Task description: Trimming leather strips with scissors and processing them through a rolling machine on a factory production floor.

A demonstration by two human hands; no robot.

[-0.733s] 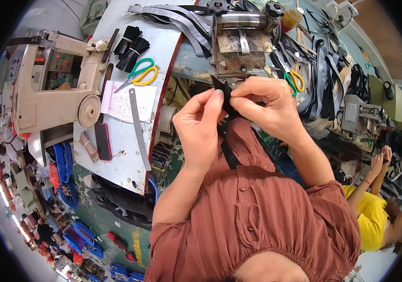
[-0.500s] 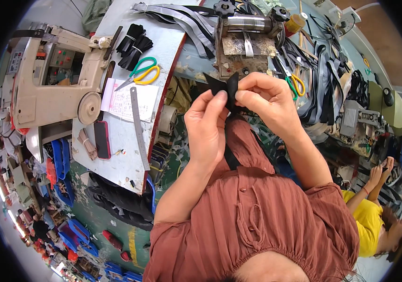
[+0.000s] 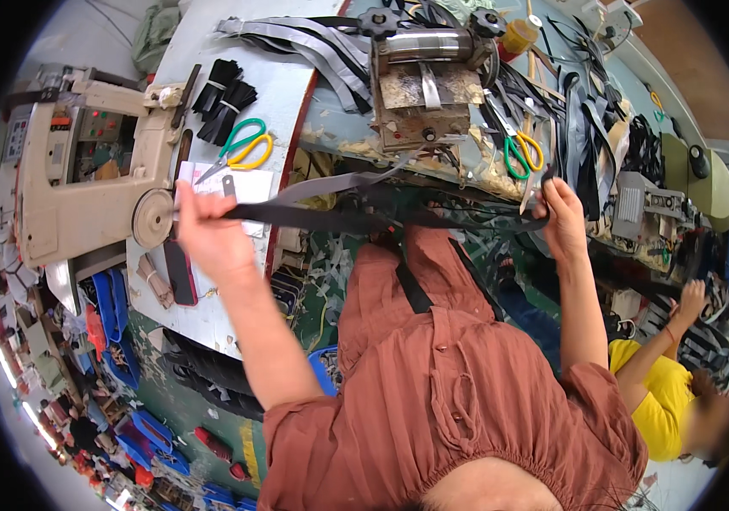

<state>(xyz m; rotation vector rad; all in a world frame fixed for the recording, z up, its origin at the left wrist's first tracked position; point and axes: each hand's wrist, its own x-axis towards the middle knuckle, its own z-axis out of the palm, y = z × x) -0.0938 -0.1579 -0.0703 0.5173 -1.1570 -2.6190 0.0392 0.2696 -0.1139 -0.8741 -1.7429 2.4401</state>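
A long black fabric strip (image 3: 322, 219) is stretched across in front of me between my two hands. My left hand (image 3: 215, 234), blurred by motion, is closed around its left end, over the white table's edge. My right hand (image 3: 564, 220) pinches the other end, close to the workbench's front. A grey strip (image 3: 318, 185) runs from near my left hand up toward the roller machine (image 3: 428, 89); I cannot tell whether it joins the black one. Green-and-yellow scissors (image 3: 522, 153) lie on the bench just above my right hand.
On the white table (image 3: 288, 51) lie bundled black strips (image 3: 224, 102), another pair of scissors (image 3: 245, 146), a notepad and a phone (image 3: 180, 274). A beige machine (image 3: 41, 187) stands at left. More strips (image 3: 582, 145) pile up at right, near a co-worker in yellow (image 3: 667, 400).
My hands have moved far apart, the left toward the white table and the right outward. The black material, earlier bunched between my fingers, is now drawn out long.
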